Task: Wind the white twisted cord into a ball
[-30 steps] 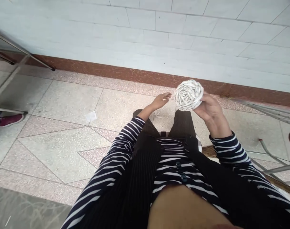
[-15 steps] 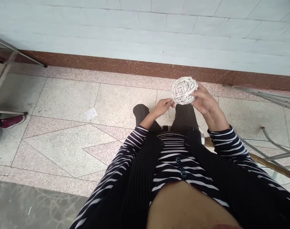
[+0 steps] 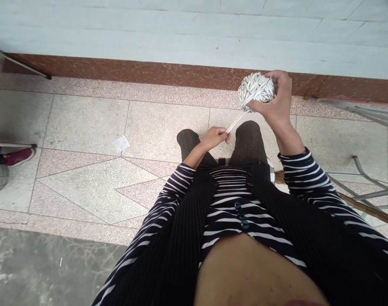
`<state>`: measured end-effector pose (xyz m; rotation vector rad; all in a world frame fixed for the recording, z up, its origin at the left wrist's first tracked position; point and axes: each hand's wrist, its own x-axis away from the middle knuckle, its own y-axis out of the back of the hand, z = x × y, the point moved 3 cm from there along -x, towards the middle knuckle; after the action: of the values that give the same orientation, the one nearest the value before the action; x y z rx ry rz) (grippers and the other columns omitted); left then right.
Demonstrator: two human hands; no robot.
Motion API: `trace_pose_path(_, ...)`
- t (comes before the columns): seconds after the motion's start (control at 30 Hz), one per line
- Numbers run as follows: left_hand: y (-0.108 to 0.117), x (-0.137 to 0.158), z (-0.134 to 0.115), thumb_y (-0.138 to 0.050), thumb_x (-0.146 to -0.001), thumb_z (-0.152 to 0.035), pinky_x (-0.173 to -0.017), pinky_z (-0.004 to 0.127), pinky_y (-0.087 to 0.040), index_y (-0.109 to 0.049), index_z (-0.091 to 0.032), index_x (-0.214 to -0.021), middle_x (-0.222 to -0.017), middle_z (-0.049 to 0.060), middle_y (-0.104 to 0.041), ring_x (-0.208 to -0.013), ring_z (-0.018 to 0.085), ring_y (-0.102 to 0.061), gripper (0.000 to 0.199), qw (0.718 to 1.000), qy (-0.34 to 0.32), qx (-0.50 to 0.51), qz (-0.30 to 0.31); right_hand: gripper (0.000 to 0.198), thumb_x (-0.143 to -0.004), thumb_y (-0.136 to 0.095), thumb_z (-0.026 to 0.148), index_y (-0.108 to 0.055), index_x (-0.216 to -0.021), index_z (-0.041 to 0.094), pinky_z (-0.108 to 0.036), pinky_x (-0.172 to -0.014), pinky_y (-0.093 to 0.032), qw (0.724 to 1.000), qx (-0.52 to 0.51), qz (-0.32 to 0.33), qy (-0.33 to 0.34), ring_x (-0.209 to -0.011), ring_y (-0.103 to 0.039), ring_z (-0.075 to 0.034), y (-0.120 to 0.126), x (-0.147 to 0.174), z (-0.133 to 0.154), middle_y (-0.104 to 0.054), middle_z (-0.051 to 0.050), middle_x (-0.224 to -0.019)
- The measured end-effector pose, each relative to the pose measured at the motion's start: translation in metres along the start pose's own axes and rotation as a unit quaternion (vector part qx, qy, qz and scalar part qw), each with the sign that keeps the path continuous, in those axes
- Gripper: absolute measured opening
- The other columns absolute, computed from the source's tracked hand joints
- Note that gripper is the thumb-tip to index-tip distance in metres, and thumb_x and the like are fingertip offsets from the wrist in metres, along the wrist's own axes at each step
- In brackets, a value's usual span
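My right hand (image 3: 278,100) is wrapped round the right side of a ball of white cord (image 3: 256,90) with thin dark streaks, its thumb across the lower front. From the ball's underside a short taut length of cord (image 3: 236,122) runs down and left. My left hand (image 3: 215,138), closed in a pinch, grips the lower end of that length above my knees. The ball is held up in the air near the wall, beyond my right knee. Its right side is partly hidden by my fingers.
A pale tiled wall (image 3: 181,38) with a brown baseboard (image 3: 123,72) stands in front. Metal frame legs (image 3: 372,180) and a wooden pole (image 3: 369,209) are at my right. A scrap of white paper (image 3: 122,144) lies on the floor; another person's shoe (image 3: 20,157) shows at far left.
My right hand has raised the ball up and slightly right, turning it. The cord between the ball and my left hand has lengthened; my left hand has barely moved.
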<state>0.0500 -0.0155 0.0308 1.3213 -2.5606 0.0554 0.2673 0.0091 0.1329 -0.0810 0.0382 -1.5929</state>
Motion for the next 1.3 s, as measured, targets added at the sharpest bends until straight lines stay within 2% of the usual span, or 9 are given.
trace_pose_path(0.1, 0.008, 0.011, -0.012, -0.055, -0.085, -0.011, -0.081, 0.026, -0.052, -0.073, -0.016, -0.066, -0.073, 0.003, -0.076, -0.075, 0.013, -0.069, 0.027, 0.999, 0.008, -0.014, 0.03, 0.077, -0.062, -0.103, 0.025, -0.059, -0.125, 0.032, -0.063, -0.139, -0.023, 0.967, 0.189, -0.108, 0.133, -0.151, -0.024, -0.037, 0.002, -0.01, -0.022, -0.047, -0.009, -0.152)
trace_pose_path(0.27, 0.037, 0.011, -0.048, -0.06, -0.091, -0.018, -0.088, 0.026, -0.055, -0.078, -0.016, -0.067, -0.075, 0.004, -0.079, -0.077, 0.013, -0.073, 0.03, 0.999, -0.036, -0.02, 0.016, 0.075, -0.054, -0.09, 0.02, -0.063, -0.123, 0.024, -0.062, -0.128, -0.037, 0.951, 0.306, -0.024, 0.021, -0.139, -0.046, -0.04, -0.014, -0.009, -0.086, -0.052, -0.012, -0.137)
trace_pose_path(0.43, 0.064, -0.012, -0.043, -0.073, -0.091, -0.03, -0.086, 0.029, -0.056, -0.072, -0.015, -0.06, -0.064, 0.005, -0.073, -0.07, 0.015, -0.07, 0.034, 1.0, -0.014, -0.022, -0.016, 0.061, -0.058, -0.087, 0.032, -0.069, -0.116, 0.029, -0.052, -0.111, -0.05, 0.969, 0.133, 0.135, -0.159, -0.116, -0.062, -0.033, -0.025, 0.018, -0.108, -0.066, -0.004, -0.114)
trace_pose_path(0.63, 0.067, -0.036, -0.017, -0.088, -0.083, -0.041, -0.082, 0.033, -0.057, -0.069, -0.016, -0.062, -0.053, 0.003, -0.061, -0.066, 0.017, -0.064, 0.037, 0.998, -0.006, -0.069, -0.008, 0.062, -0.052, -0.087, 0.032, -0.075, -0.112, 0.024, -0.043, -0.096, -0.057, 0.946, 0.008, 0.177, -0.271, -0.105, -0.068, -0.03, -0.024, 0.044, -0.101, -0.075, -0.006, -0.106)
trace_pose_path(0.77, 0.051, -0.029, -0.012, -0.084, -0.088, -0.045, -0.084, 0.033, -0.056, -0.07, -0.016, -0.066, -0.062, 0.002, -0.064, -0.073, 0.017, -0.065, 0.04, 0.998, -0.01, -0.055, -0.001, 0.057, -0.052, -0.082, 0.033, -0.075, -0.108, 0.024, -0.044, -0.093, -0.06, 0.938, -0.068, 0.185, -0.283, -0.107, -0.072, -0.032, -0.027, 0.053, -0.099, -0.08, -0.007, -0.111)
trace_pose_path(0.87, 0.04, -0.018, -0.008, -0.075, -0.096, -0.056, -0.093, 0.032, -0.056, -0.076, -0.015, -0.081, -0.083, 0.004, -0.075, -0.09, 0.019, -0.071, 0.043, 0.999, -0.026, 0.014, -0.027, 0.056, -0.051, -0.082, 0.025, -0.076, -0.106, 0.023, -0.042, -0.092, -0.062, 0.936, -0.117, 0.18, -0.281, -0.107, -0.074, -0.031, -0.028, 0.054, -0.095, -0.081, -0.006, -0.11)
trace_pose_path(1.0, 0.035, -0.013, 0.004, -0.083, -0.089, -0.062, -0.103, 0.035, -0.055, -0.083, -0.015, -0.097, -0.104, 0.007, -0.081, -0.106, 0.021, -0.074, 0.047, 0.997, -0.04, 0.061, -0.001, 0.054, -0.054, -0.083, 0.024, -0.075, -0.107, 0.024, -0.04, -0.089, -0.063, 0.938, -0.107, 0.178, -0.277, -0.108, -0.075, -0.031, -0.026, 0.053, -0.091, -0.08, -0.005, -0.11)
trace_pose_path(1.1, 0.037, -0.017, 0.016, -0.088, -0.082, -0.061, -0.102, 0.037, -0.055, -0.085, -0.014, -0.096, -0.101, 0.008, -0.081, -0.103, 0.022, -0.074, 0.049, 0.998, -0.038, 0.058, 0.007, 0.061, -0.055, -0.085, 0.028, -0.074, -0.115, 0.028, -0.041, -0.087, -0.064, 0.942, -0.108, 0.168, -0.271, -0.115, -0.074, -0.032, -0.022, 0.053, -0.086, -0.079, -0.003, -0.117)
trace_pose_path(1.3, 0.033, -0.017, 0.016, -0.084, -0.088, -0.054, -0.093, 0.033, -0.055, -0.083, -0.014, -0.085, -0.086, 0.004, -0.078, -0.093, 0.02, -0.073, 0.04, 0.999, -0.036, 0.004, 0.022, 0.081, -0.051, -0.09, 0.033, -0.072, -0.13, 0.033, -0.051, -0.102, -0.065, 0.951, -0.141, 0.171, -0.216, -0.137, -0.066, -0.038, -0.022, 0.054, -0.056, -0.076, -0.003, -0.135)
